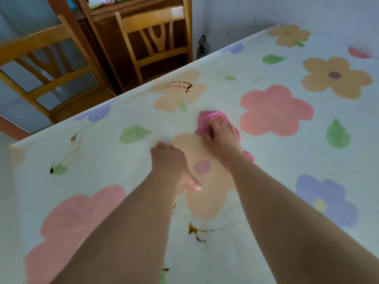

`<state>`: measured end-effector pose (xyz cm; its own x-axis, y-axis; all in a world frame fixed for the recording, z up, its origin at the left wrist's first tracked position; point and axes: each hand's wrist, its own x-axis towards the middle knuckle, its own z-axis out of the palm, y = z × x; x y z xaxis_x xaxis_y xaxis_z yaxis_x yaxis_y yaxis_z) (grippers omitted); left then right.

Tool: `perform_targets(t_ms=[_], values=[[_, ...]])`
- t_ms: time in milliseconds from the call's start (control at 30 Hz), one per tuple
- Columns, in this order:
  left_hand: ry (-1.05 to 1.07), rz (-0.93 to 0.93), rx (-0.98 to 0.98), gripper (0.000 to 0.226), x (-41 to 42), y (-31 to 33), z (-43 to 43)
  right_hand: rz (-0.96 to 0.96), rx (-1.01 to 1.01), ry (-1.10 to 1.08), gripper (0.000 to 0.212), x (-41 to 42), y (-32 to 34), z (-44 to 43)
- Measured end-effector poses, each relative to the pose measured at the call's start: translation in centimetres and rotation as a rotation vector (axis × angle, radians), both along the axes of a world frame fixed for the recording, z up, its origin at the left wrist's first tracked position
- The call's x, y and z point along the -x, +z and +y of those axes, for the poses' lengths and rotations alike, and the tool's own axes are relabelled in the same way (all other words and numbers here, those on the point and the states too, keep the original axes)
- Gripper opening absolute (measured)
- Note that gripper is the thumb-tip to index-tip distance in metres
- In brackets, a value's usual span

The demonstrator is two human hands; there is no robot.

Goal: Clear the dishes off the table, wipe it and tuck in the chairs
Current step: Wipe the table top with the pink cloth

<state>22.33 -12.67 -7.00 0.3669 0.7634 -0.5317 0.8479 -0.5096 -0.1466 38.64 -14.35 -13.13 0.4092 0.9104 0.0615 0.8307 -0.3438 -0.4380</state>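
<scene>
Now, from the head view, your right hand (pixel 220 136) sits on the pink cloth (pixel 206 117), fingers curled into it and clamping it down against the counter (pixel 123 156). The cloth bunches out past your fingertips on the far side, and a bit of it shows under your wrist on the right. Your left hand (pixel 170 162) lies just beside it to the left and a little nearer, palm down on the flowered covering, thumb spread out, holding nothing. Brown smears mark the counter: one far stain (pixel 184 86) beyond the cloth, one near stain (pixel 194 230) between your forearms. Two wooden chairs (pixel 155 37) stand off the far-left edge, apart from the counter.
</scene>
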Motion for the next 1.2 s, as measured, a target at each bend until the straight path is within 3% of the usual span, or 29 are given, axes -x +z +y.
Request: perform_targets(t_ms=[100, 233, 367, 500, 733, 800, 967, 1200], values=[[0.011, 0.001, -0.003, 0.140, -0.1, 0.1, -0.1, 0.069, -0.027, 0.156, 0.026, 3.6, 0.1, -1.9], [0.059, -0.009, 0.013, 0.150, 0.1, 0.3, -0.2, 0.070, -0.061, 0.290, 0.036, 3.3, 0.8, -6.9], [0.076, -0.053, 0.002, 0.145, 0.8, 0.3, -0.8, 0.117, -0.064, 0.018, 0.039, -1.4, 2.2, -12.0], [0.025, -0.100, -0.033, 0.111, 1.4, 0.3, -1.7, 0.049, -0.081, -0.288, 0.041, -4.9, 2.1, -17.5], [0.070, -0.190, 0.048, 0.082, 5.3, 0.3, -2.3, 0.028, -0.004, -0.527, 0.045, -0.3, 1.2, -20.7], [0.078, -0.175, 0.127, 0.086, 6.7, 0.9, -2.3, 0.041, -0.001, -0.527, 0.047, 3.0, 1.2, -20.5], [0.050, -0.055, 0.295, 0.125, 10.7, 3.2, -3.0, 0.083, 0.010, -0.436, 0.066, 11.3, 1.6, -18.1], [-0.061, 0.102, 0.218, 0.141, 15.4, 3.0, -4.1, 0.126, 0.038, -0.115, 0.057, 23.1, 1.1, -12.2]])
